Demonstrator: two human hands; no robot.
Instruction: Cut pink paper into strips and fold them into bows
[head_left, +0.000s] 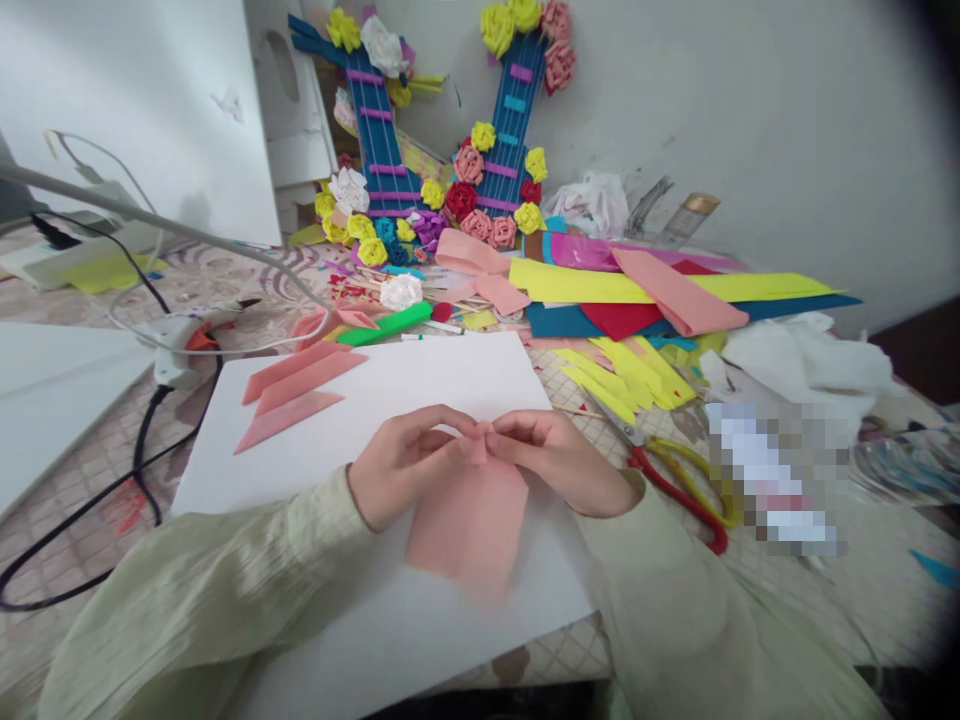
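Between my two hands hangs a pink crepe paper strip [472,520], its top edge pinched and its lower end loose over the white board [360,620]. My left hand [412,460] is closed, thumb and forefinger on the strip's upper left corner. Right beside it, my right hand [559,455] pinches the same upper edge from the other side. A small fold stands up where the fingertips meet. Several folded pink paper strips [296,395] lie on the board to the left of my hands.
Scissors [682,480] with red and yellow handles lie at the right, near cut yellow paper strips [630,375]. A glue gun [180,345] with a black cord rests at the left. Behind stand blue guitar shapes [382,150] with paper flowers. A green knife [390,323] lies beyond the board.
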